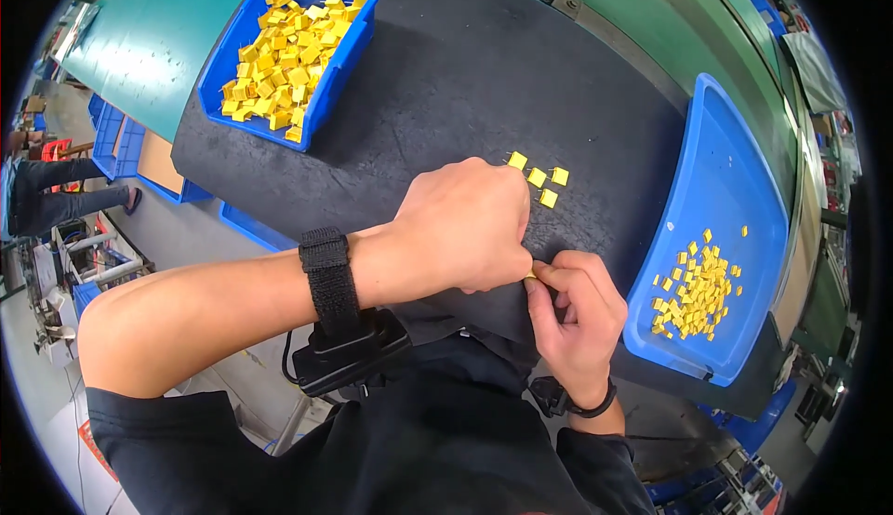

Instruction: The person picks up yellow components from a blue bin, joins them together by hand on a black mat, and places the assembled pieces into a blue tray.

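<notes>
My right hand [579, 310] pinches a yellow piece [531, 276]; left hand [470, 222] curled, can't tell its hold. Yellow blocks [537, 177] lie just beyond left, the nearer.

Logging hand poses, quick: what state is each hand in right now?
Left hand: curled closed; what it holds, if anything, is hidden.
Right hand: closed, pinching a small yellow piece, mostly hidden.
</notes>
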### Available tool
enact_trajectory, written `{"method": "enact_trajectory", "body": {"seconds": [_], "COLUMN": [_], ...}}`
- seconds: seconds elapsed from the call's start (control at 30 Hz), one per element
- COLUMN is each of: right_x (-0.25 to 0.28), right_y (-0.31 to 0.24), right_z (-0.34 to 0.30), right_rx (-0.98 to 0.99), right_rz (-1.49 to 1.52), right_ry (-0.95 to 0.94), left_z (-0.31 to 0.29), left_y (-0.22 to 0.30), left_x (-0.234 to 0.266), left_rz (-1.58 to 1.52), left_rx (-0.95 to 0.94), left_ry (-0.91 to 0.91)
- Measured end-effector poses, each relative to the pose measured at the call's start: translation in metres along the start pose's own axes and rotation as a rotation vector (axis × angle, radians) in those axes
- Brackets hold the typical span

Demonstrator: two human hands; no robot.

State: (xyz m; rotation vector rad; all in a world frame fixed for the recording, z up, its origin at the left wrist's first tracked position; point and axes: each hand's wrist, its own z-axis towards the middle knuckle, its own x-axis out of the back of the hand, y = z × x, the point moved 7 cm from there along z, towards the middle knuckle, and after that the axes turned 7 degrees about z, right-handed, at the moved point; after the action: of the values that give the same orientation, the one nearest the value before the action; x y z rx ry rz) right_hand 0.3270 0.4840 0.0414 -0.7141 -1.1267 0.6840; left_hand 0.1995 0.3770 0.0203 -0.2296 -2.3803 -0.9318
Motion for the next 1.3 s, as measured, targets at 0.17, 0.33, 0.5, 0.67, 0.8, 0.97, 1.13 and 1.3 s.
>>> {"method": "enact_trajectory", "body": {"seconds": [0.17, 0.33, 0.5, 0.67, 0.8, 0.97, 1.13, 1.3], "right_x": [0.000, -0.002, 0.000, -0.002, -0.001, 0.000, 0.000, -0.001], "right_y": [0.000, 0.000, -0.001, 0.001, 0.002, 0.003, 0.001, 0.002], "right_z": [0.000, 0.001, -0.003, -0.002, -0.004, -0.005, -0.003, -0.004], "right_rx": [-0.005, -0.013, -0.002, -0.002, -0.013, -0.014, -0.002, -0.003], "right_rz": [0.008, 0.016, 0.032, 0.038, 0.039, 0.043, 0.029, 0.030], "right_ry": [-0.002, -0.015, -0.006, 0.004, 0.012, 0.017, 0.011, 0.012], "left_z": [-0.003, -0.003, -0.007, -0.005, -0.006, -0.011, -0.009, -0.007], "left_y": [0.003, 0.001, 0.005, 0.001, -0.003, 0.002, 0.003, 0.003], "left_x": [0.004, 0.005, 0.006, 0.001, -0.003, -0.002, -0.002, -0.002], "left_rz": [0.012, 0.060, -0.088, -0.075, -0.122, -0.056, -0.036, -0.042], "left_rx": [-0.013, -0.010, 0.065, -0.014, -0.102, -0.135, -0.065, -0.009], "left_ry": [0.085, 0.111, -0.043, -0.074, -0.071, -0.022, -0.051, -0.087]}}
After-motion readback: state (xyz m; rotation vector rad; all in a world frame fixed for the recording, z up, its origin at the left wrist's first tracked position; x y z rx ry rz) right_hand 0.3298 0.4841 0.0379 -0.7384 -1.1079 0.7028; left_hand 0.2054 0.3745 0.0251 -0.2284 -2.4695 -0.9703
